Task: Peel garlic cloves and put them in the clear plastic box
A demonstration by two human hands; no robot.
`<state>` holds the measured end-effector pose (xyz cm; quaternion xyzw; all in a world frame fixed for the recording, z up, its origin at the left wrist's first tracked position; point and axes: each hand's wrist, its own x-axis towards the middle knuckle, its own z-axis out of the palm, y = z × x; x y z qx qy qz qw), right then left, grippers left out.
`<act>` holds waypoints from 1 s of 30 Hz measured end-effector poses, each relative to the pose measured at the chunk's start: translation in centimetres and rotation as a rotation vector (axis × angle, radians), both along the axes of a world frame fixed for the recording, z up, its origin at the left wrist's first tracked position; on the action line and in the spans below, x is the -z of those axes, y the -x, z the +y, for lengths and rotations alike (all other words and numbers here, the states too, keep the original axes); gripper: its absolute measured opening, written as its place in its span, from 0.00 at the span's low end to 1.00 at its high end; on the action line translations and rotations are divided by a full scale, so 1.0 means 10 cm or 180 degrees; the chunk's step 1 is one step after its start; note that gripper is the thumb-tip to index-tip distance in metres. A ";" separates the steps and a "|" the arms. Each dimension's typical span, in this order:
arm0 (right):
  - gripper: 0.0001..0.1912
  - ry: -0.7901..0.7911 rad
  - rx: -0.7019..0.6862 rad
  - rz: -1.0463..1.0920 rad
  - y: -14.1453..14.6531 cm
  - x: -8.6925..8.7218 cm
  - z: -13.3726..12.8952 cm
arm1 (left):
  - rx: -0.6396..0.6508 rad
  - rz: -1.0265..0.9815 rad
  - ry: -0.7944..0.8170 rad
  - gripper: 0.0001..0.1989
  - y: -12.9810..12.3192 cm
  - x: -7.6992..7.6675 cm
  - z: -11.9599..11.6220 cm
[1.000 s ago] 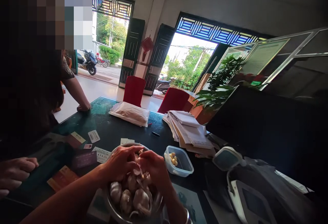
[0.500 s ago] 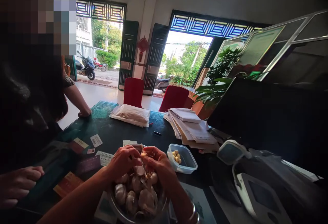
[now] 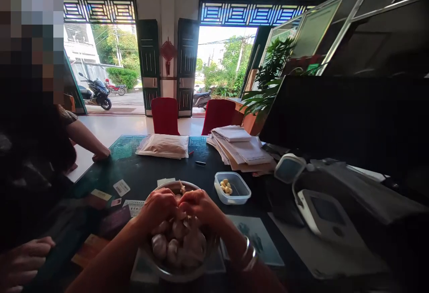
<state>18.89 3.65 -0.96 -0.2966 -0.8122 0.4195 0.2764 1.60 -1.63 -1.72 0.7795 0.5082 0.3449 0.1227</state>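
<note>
Over a metal bowl [image 3: 179,278] my two hands meet, fingertips pinched together. My left hand [image 3: 158,206] and my right hand [image 3: 201,209] both grip a piece of garlic [image 3: 182,187]; most of it is hidden by the fingers, with a dry stalk end sticking up behind them. Whole garlic bulbs [image 3: 159,245] in pale skins, with loose skins among them, fill the bowl below my hands. Beyond my right hand is a clear plastic container [image 3: 241,193], with several peeled garlic cloves [image 3: 225,186] at its left side.
Cards [image 3: 121,187] lie left of the bowl, near another person's hand [image 3: 28,257]. A second person's arm [image 3: 89,140] leans on the table corner. A plastic-wrapped packet [image 3: 163,145], a pen [image 3: 200,163], stacked papers [image 3: 236,147], a white desk device [image 3: 323,217] and a monitor [image 3: 348,123] surround the workspace.
The head view has levelled and shifted, so the scene sits further left and higher. My fingers have drawn closer together over the garlic. The cloves stay in the container.
</note>
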 end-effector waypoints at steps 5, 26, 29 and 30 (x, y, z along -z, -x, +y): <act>0.09 0.0153 -0.0160 0.0070 -0.01 0.04 0.02 | 0.0036 -0.0098 0.0005 0.08 0.04 0.02 -0.01; 0.14 -0.1148 0.3355 -0.1442 -0.78 -0.14 0.56 | -0.0406 -0.0285 0.0156 0.10 0.15 -0.04 0.00; 0.12 -0.1288 0.2935 -0.1219 -0.62 -0.14 0.46 | -0.0439 -0.0400 0.0162 0.09 0.17 -0.07 0.00; 0.12 -0.1308 0.2686 -0.1093 -0.54 -0.14 0.41 | -0.0456 -0.0420 0.0176 0.09 0.18 -0.08 -0.01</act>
